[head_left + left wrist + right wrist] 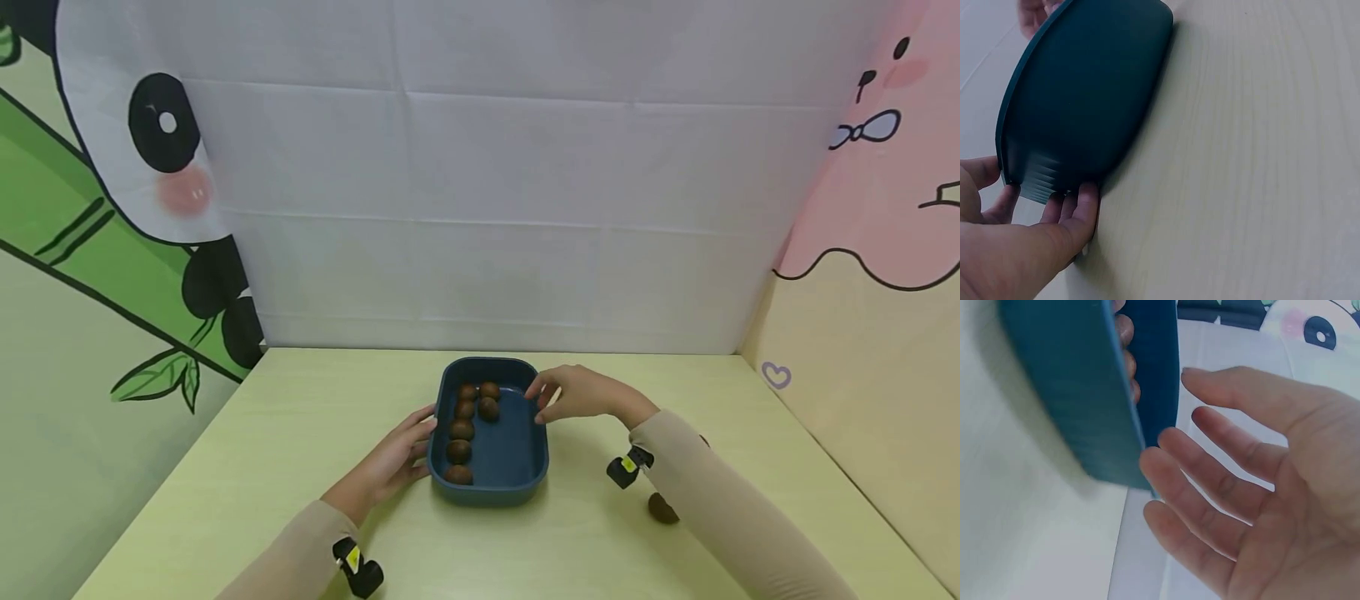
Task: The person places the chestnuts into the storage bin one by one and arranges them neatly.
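A dark blue rectangular box [510, 454] with rounded corners stands on the table. Inside it, several brown, rounded, chestnut-like pieces [461, 429] form a column along the left wall, with two more beside the column's far end. My left hand [397, 458] rests its fingers against the box's outer left wall; in the left wrist view those fingers [1088, 203] touch the wall from outside. At the far right rim is my right hand [581, 392], its fingers parted and nothing between them. The right wrist view shows its palm bare, the fingertips [1157, 462] close to the rim.
Right of the box, a loose brown piece [663, 508] lies on the pale wood-grain table [600, 533], partly behind my right sleeve [720, 492]. Another dark edge peeks out beyond that sleeve. A white sheet [510, 208] hangs behind the table, with cartoon-printed walls on both sides.
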The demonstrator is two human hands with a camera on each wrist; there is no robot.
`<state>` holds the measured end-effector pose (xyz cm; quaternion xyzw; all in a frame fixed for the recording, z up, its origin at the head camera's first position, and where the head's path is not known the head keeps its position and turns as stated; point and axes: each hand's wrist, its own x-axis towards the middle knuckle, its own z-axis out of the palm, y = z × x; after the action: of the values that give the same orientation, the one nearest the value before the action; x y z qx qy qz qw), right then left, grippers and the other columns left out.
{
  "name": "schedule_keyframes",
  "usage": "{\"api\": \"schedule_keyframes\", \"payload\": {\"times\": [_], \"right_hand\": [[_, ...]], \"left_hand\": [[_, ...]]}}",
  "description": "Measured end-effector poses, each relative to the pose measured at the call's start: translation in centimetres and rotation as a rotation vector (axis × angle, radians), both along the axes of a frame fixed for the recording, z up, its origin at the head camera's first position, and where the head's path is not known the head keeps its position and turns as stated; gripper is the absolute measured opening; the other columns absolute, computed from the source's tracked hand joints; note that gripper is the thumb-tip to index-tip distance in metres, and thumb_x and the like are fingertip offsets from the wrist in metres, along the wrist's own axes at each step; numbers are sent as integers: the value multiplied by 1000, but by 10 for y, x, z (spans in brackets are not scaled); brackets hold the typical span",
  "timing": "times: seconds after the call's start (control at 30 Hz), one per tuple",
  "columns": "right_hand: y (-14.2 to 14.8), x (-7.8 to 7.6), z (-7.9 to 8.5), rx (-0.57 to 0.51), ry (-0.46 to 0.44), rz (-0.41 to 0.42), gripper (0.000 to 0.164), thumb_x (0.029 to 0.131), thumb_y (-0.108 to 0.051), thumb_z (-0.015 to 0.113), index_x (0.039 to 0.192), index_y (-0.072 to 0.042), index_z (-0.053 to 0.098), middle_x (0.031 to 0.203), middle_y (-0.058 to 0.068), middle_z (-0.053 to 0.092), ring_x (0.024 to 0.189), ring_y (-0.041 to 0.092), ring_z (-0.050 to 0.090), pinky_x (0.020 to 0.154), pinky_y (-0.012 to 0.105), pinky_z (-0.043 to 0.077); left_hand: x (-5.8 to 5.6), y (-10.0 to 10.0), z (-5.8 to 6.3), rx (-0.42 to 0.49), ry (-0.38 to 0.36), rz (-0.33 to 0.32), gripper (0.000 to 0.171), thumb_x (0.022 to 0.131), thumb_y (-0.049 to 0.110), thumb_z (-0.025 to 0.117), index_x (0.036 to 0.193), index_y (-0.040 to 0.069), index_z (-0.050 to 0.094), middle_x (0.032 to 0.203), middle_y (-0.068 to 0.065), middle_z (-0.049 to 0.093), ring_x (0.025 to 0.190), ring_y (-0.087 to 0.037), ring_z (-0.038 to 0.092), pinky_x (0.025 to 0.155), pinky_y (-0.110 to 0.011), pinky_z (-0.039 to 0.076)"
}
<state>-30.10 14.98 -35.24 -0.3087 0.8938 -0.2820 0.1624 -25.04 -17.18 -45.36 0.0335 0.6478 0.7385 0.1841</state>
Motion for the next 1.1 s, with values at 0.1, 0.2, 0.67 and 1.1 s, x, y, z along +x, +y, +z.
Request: {"api": "schedule_keyframes", "payload": {"times": [0.1, 0.2, 0.67, 1.1], "right_hand": [[20, 8, -5, 5, -25, -13, 33, 90, -22, 76, 120, -13, 67, 106, 5, 69, 95, 21, 67, 82, 40, 53], [42, 18, -12, 18, -40, -44, 33, 89, -22, 78, 119, -14, 67, 106, 6, 69, 95, 22, 66, 83, 42, 52], [121, 74, -37, -19, -70, -67, 34, 91, -20, 75, 119, -5, 64, 102, 6, 66, 88, 19, 65, 76, 37, 52], [145, 100, -58, -65, -31, -59, 36, 85, -15, 79, 118, -5, 66, 102, 4, 65, 85, 11, 66, 72, 28, 53]], "left_hand": [[1, -1, 0, 1, 1, -5, 61, 107, 34, 47, 160, 15, 22, 149, -22, 44, 133, -33, 46, 101, -49, 44], [2, -1, 0, -4, -2, -5, 61, 107, 34, 46, 160, 15, 22, 149, -22, 44, 134, -34, 45, 101, -50, 43], [2, 0, 1, -5, -12, 8, 61, 107, 34, 48, 159, 16, 23, 150, -22, 43, 137, -36, 42, 104, -52, 41], [1, -1, 0, -6, -5, 3, 62, 107, 35, 48, 160, 16, 22, 149, -22, 44, 136, -36, 43, 103, -51, 41]]}}
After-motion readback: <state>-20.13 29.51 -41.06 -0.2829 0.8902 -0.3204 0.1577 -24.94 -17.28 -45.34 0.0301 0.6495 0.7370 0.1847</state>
